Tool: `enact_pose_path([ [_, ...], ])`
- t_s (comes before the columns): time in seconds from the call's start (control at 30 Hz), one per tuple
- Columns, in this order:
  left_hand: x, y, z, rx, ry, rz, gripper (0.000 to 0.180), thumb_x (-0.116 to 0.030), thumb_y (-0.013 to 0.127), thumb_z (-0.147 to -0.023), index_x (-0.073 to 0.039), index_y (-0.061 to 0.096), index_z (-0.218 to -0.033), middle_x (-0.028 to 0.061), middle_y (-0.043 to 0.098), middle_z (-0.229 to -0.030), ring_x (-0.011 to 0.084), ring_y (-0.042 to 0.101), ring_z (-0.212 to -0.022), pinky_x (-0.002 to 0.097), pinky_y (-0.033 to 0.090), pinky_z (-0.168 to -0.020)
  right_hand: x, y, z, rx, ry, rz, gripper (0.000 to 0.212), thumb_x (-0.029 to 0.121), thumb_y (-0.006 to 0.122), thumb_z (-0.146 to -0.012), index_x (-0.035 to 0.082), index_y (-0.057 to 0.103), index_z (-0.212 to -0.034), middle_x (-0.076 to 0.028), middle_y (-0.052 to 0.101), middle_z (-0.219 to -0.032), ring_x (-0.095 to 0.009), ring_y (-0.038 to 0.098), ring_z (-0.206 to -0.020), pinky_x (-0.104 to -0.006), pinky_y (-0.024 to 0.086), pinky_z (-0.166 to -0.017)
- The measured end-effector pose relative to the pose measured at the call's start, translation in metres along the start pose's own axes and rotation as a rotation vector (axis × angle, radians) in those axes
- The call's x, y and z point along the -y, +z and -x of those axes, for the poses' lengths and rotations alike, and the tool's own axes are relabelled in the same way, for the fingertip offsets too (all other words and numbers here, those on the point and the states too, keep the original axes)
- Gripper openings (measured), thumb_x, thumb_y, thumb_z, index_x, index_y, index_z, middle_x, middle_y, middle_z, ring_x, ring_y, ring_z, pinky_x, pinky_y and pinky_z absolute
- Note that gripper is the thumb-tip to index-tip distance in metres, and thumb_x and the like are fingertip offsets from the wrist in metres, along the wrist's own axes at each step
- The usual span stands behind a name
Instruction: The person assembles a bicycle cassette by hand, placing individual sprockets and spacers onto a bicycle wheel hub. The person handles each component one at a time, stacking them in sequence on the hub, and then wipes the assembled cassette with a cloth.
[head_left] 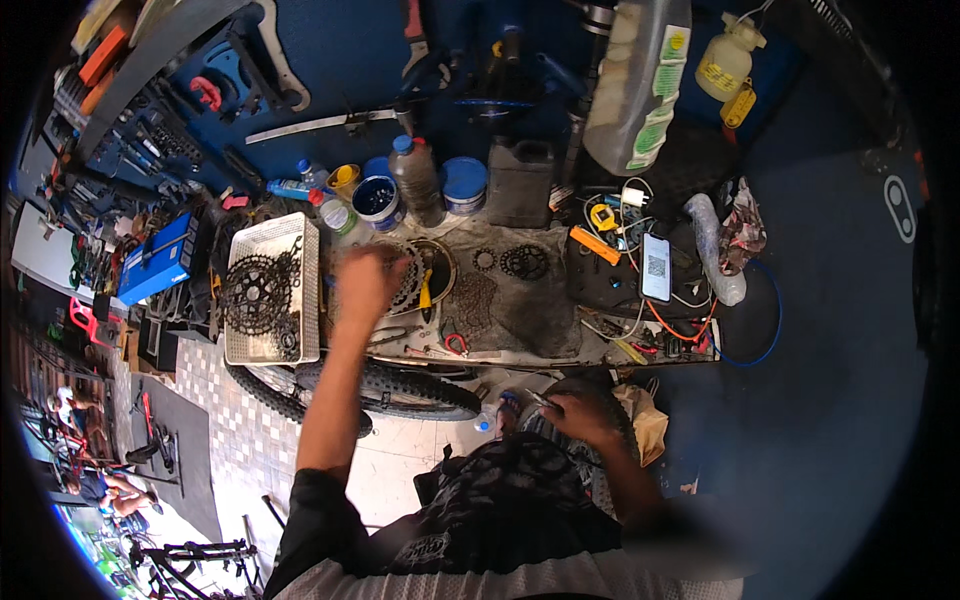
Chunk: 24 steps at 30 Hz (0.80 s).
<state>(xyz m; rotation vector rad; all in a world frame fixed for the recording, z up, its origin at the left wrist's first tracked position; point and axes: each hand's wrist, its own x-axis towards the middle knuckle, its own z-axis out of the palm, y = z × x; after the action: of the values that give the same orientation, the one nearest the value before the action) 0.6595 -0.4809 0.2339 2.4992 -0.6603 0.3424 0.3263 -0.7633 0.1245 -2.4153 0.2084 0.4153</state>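
Observation:
My left hand (366, 288) is stretched out over the workbench, smeared by motion, so its fingers do not show clearly. Beside it, partly covered, lies a silver toothed sprocket (408, 284) in a round dish (447, 262). A yellow-handled tool (426, 296) rests against that dish. Closer to my body, below the bench's front edge, my right hand (582, 418) is closed on a small slim metal piece (540, 399) whose exact kind I cannot make out. On the bench mat sit a dark sprocket (523, 262), a smaller sprocket (484, 260) and a coiled chain (480, 302).
A white basket (318, 335) holds a large cassette (258, 288). Bottles and tubs, including a blue-lidded tub (464, 186), line the back. At right lie a phone (655, 268), cables and an orange tool (594, 246). Bicycle tyres (420, 392) stand below the bench.

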Motion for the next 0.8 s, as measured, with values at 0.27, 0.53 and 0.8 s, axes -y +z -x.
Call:
enact_pose_path([
  [0.27,-0.123,0.163,-0.058,0.611,-0.157,-0.200,0.064,-0.050,0.081,-0.082,0.000,0.071,-0.120,0.0195,0.070,-0.122,0.0391,0.063,-0.122,0.0472,0.051,-0.102,-0.007,-0.008,-0.002,-0.029,0.101,-0.065,0.046,0.049,0.060,-0.095,0.017,0.070,-0.127,-0.017,0.074,-0.107,-0.038,0.069,-0.102,-0.0492,0.054,-0.091],
  [0.53,-0.127,0.213,-0.073,0.845,-0.268,-0.315,0.116,-0.054,0.085,-0.078,-0.002,0.022,-0.160,0.0233,0.042,-0.156,0.0407,0.032,-0.149,0.0493,0.028,-0.122,-0.031,-0.009,0.017,0.059,0.224,-0.097,0.048,0.051,0.062,-0.095,0.012,0.071,-0.121,-0.021,0.073,-0.104,-0.041,0.069,-0.100,-0.0498,0.054,-0.088],
  [0.8,-0.132,0.213,-0.076,0.897,-0.284,-0.346,0.123,-0.055,0.083,-0.081,0.000,0.011,-0.163,0.0235,0.037,-0.160,0.0418,0.029,-0.151,0.0514,0.026,-0.121,-0.020,-0.018,0.008,0.067,0.181,-0.098,0.053,0.054,0.059,-0.096,0.014,0.067,-0.130,-0.019,0.071,-0.118,-0.040,0.066,-0.112,-0.0495,0.051,-0.097],
])
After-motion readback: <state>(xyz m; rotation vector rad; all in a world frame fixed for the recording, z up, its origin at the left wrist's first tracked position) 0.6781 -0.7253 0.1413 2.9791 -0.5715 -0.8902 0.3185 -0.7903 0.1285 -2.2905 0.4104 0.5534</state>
